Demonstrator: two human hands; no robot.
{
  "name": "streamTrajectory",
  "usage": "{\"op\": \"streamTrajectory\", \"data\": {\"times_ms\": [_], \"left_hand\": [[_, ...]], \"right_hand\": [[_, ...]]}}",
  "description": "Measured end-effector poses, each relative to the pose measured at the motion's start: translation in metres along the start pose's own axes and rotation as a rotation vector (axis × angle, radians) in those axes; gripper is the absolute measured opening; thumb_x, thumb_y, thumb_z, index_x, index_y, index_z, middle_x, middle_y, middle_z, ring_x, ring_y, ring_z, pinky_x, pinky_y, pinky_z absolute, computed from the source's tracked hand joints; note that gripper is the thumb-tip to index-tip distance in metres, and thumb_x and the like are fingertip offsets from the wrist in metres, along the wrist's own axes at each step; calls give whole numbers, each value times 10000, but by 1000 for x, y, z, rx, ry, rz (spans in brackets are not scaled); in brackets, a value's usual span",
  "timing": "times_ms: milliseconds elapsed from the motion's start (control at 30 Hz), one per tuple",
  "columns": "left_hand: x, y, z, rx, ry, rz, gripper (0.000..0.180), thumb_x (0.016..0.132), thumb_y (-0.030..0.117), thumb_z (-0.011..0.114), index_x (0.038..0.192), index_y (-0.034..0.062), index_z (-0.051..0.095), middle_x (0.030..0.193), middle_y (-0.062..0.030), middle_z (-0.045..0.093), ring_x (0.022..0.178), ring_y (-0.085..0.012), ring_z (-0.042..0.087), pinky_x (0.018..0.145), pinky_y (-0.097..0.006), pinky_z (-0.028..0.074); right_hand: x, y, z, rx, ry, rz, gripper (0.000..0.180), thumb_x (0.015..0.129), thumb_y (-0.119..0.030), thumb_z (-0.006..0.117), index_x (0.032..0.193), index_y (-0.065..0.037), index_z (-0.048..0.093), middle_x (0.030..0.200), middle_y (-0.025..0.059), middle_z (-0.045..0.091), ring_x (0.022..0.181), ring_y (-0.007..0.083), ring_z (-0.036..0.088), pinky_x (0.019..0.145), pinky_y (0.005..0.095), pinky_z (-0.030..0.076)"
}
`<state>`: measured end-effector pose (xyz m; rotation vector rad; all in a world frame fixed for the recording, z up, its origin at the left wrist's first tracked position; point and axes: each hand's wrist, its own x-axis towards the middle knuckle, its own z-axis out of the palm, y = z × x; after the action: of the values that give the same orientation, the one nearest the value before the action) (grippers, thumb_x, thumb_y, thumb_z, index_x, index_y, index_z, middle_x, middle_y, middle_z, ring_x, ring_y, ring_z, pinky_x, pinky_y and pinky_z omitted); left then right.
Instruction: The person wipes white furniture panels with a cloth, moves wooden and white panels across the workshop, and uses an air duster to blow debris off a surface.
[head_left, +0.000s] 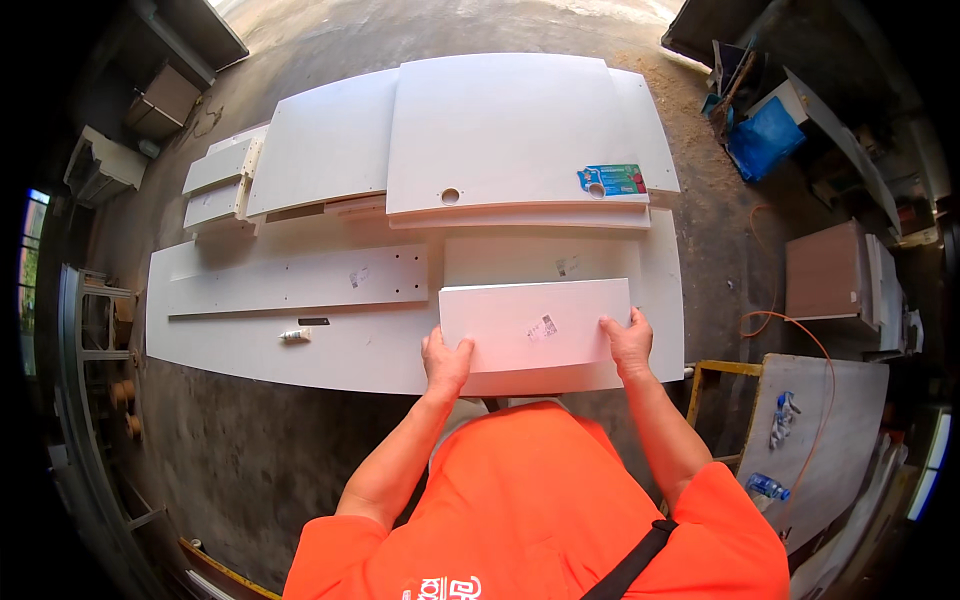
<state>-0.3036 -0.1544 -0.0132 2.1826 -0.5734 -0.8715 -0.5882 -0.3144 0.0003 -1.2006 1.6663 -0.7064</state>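
Observation:
A short white rectangular panel (500,340) with a small printed label is held between my two hands at the front of the white worktable. My left hand (446,358) grips its left edge, thumb on the top face. At the right edge my right hand (628,342) grips it the same way. Just beyond it lies another white board (490,262) with a label, partly covered by the held panel. Left of my left hand rest a small white bottle (295,336), a short black strip (314,321) and a long white panel (300,280) with drilled holes.
Large white panels (500,120) are stacked on the far side, one with round holes and a colourful sticker (612,180). Narrow boards (222,170) lie far left. To the right stand a side table (820,420) with a plastic bottle (766,487) and an orange hose (812,340).

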Motion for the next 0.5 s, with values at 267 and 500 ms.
{"op": "streamTrajectory", "data": {"times_ms": [267,500], "left_hand": [[100,62,23,247,-30,26,869,782,424,789,1418,-67,457,1429,-267,465,1353,-401,440,1119,-437,392],[108,38,23,-53,-118,-101,1073,720,461,848,1464,-129,350,1459,-307,466,1350,-384,489,1109,-409,410]], "right_hand": [[92,-18,14,-489,120,5,1029,632,-406,921,1406,79,447,1408,251,516,1303,346,515,1074,416,438],[102,-8,0,-207,-79,136,1379,543,-494,965,1517,121,207,1503,308,402,1387,369,446,1125,416,404]]}}
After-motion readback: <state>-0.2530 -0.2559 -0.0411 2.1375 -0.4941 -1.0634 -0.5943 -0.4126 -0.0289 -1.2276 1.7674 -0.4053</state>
